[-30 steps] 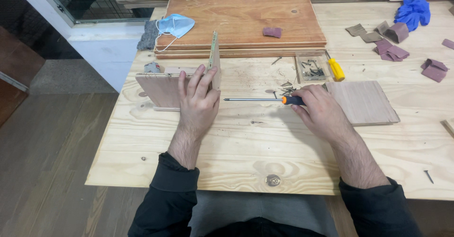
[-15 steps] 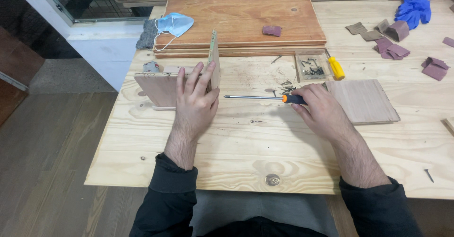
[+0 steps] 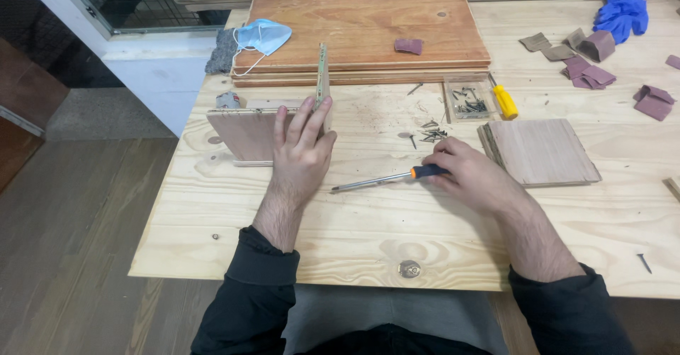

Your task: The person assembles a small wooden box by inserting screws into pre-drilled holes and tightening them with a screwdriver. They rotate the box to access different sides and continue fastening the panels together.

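Flat, the left hand [image 3: 303, 153] presses the upright panel [image 3: 248, 134]; right hand [image 3: 473, 178] fingers [image 3: 440, 165] grasp the screwdriver [image 3: 386, 179].

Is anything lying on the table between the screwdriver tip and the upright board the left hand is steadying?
Nothing visible: bare table separates the screwdriver tip from the upright board under the left hand.

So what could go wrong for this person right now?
The thin upright board stands on edge, steadied only by the left hand; it might tip if that hand lifts. The screwdriver in the right hand points its tip toward the left hand, so a slip could jab it. Loose screws lie near and could scatter.
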